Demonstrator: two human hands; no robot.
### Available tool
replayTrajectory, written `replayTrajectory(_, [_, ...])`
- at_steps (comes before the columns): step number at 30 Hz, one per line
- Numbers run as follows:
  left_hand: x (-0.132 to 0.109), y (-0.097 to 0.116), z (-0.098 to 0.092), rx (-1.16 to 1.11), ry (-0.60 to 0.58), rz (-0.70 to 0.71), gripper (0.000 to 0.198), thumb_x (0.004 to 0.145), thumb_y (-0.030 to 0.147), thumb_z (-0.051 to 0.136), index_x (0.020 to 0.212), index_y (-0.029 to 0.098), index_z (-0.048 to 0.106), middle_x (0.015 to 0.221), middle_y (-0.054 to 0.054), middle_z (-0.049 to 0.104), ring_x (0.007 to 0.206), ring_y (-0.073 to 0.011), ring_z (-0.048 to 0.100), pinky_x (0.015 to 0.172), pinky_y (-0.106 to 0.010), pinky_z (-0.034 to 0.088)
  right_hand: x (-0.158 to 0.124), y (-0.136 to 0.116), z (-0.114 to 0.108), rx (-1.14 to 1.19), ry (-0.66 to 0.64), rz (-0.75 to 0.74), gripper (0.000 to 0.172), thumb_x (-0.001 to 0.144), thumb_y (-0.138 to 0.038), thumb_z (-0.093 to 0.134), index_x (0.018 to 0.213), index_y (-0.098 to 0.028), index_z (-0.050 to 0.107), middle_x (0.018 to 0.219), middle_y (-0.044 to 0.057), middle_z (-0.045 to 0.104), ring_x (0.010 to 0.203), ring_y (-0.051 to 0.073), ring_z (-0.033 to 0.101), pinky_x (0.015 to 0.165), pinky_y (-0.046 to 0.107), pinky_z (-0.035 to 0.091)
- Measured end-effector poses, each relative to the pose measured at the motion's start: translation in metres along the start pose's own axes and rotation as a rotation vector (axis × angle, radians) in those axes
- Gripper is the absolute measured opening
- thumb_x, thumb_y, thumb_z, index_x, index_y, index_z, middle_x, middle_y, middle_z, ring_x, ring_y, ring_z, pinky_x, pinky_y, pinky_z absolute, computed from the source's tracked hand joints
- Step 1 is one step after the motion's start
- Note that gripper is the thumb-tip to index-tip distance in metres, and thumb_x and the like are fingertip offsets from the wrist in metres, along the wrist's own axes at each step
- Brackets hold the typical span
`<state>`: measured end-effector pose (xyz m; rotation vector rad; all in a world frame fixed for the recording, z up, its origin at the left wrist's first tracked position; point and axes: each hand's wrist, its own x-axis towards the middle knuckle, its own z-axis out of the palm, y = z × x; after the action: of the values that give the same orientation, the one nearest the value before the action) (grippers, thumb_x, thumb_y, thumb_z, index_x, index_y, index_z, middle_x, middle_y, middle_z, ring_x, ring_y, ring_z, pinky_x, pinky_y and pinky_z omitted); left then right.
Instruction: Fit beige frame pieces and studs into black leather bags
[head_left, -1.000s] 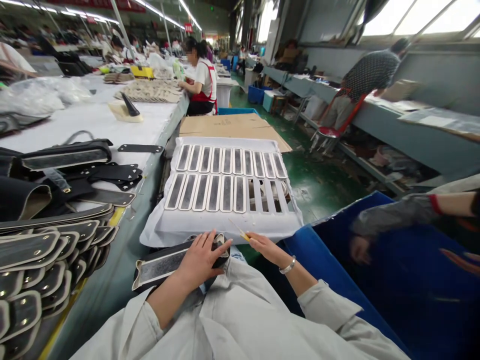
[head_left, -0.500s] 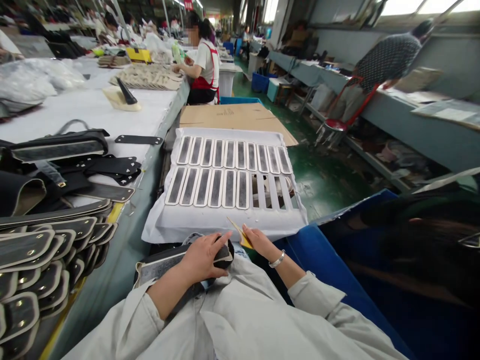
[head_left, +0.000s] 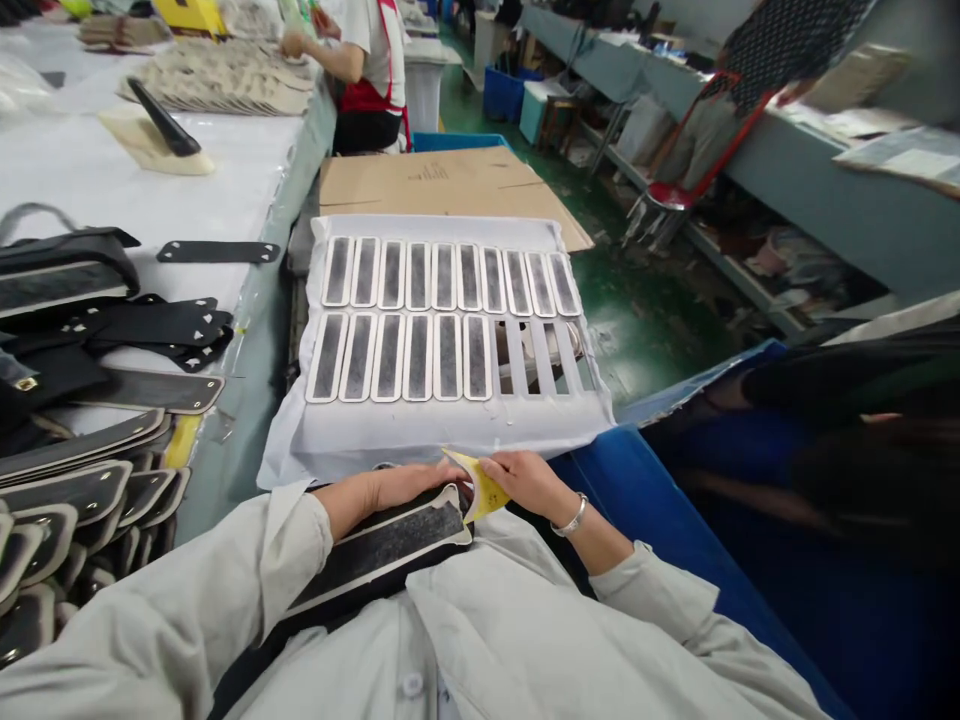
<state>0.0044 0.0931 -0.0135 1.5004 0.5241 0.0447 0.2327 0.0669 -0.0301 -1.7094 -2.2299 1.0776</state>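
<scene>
L hand (head_left: 405, 482) lies along far edge of the black case (head_left: 397, 540), which sits across the person's lap, its right end just short of the R hand (head_left: 532, 480). L fingertips go behind the card at that end, so can't tell how tight that grip is. R grip is narrow, yellow card (head_left: 486, 495) pinched btwn thumb & fingers, its lower edge right by the case's open-looking right corner; might be touching, hard to say w/ the overlap.

Vs. half a sec ago: L hand was spread over the case's top & right end, now it's round the far side, so more of the near face shows. Card was nearly edge-on, now turned broadside. View's also tipped down a bit.

Materials: case is black, long & boxy, w/ a mottled grey strip inset & pale raw edging. Card is thin, slightly curved, w/ dark marks. Beyond, white cloth (head_left: 420, 435) carries rounded dark panels (head_left: 418, 358) w/ pale rims, ten in far row, six in near, then cut slots at right. Left bench (head_left: 240, 190) has stacked dark tabs (head_left: 67, 490) w/ shiny studs; smooth blue bin (head_left: 630, 480) at right.
</scene>
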Motion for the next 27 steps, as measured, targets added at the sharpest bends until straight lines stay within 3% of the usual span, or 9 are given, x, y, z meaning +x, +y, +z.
replayTrajectory(3, [0.007, -0.013, 0.0, -0.292, -0.098, -0.039, 0.091, 0.076, 0.081, 0.012, 0.128, 0.019, 0.053, 0.116, -0.008, 0.063, 0.108, -0.0255, 0.055, 0.097, -0.033, 0.038, -0.001, -0.005, -0.007, -0.08, 0.017, 0.01, 0.037, 0.093, -0.038, 0.037, 0.07, -0.016, 0.057, 0.062, 0.001, 0.058, 0.054, 0.009, 0.045, 0.05, 0.023, 0.021])
replayTrajectory(6, [0.007, -0.022, -0.001, -0.464, -0.102, -0.1, 0.085, 0.076, 0.081, 0.021, 0.125, 0.02, 0.055, 0.116, -0.009, 0.063, 0.104, -0.026, 0.056, 0.095, -0.034, 0.039, -0.002, -0.007, -0.014, -0.178, 0.04, -0.01, 0.041, 0.095, -0.039, 0.034, 0.073, -0.016, 0.06, 0.065, 0.003, 0.062, 0.055, 0.01, 0.049, 0.051, 0.023, 0.023])
replayTrajectory(12, [0.01, -0.032, 0.004, -0.736, -0.06, -0.14, 0.095, 0.077, 0.082, 0.011, 0.12, 0.012, 0.058, 0.108, -0.013, 0.067, 0.103, -0.0284, 0.059, 0.098, -0.04, 0.036, 0.003, -0.019, -0.018, -0.441, 0.016, -0.115, 0.054, 0.096, -0.046, 0.028, 0.069, -0.017, 0.065, 0.068, 0.007, 0.067, 0.06, 0.013, 0.056, 0.057, 0.026, 0.026])
replayTrajectory(16, [0.01, -0.035, 0.004, -0.804, 0.034, -0.221, 0.084, 0.083, 0.075, 0.015, 0.119, 0.013, 0.06, 0.103, -0.01, 0.069, 0.1, -0.0252, 0.061, 0.098, -0.037, 0.036, 0.011, -0.031, -0.016, -0.515, -0.012, -0.15, 0.059, 0.096, -0.049, 0.026, 0.073, -0.017, 0.069, 0.071, 0.009, 0.07, 0.064, 0.015, 0.061, 0.056, 0.026, 0.028])
replayTrajectory(22, [0.009, -0.036, 0.002, -0.835, 0.042, -0.299, 0.08, 0.08, 0.077, 0.028, 0.107, 0.011, 0.065, 0.091, -0.009, 0.072, 0.087, -0.023, 0.064, 0.09, -0.034, 0.041, 0.017, -0.037, -0.015, -0.517, -0.066, -0.145, 0.06, 0.095, -0.05, 0.025, 0.077, -0.017, 0.071, 0.074, 0.011, 0.071, 0.069, 0.019, 0.064, 0.057, 0.026, 0.034])
replayTrajectory(27, [0.012, -0.039, 0.003, -0.84, 0.068, -0.346, 0.071, 0.077, 0.074, 0.042, 0.094, 0.01, 0.068, 0.083, -0.009, 0.072, 0.075, -0.021, 0.065, 0.082, -0.032, 0.045, 0.014, -0.04, -0.01, -0.473, -0.064, -0.05, 0.059, 0.096, -0.05, 0.023, 0.078, -0.019, 0.071, 0.075, 0.01, 0.071, 0.072, 0.021, 0.066, 0.06, 0.027, 0.039])
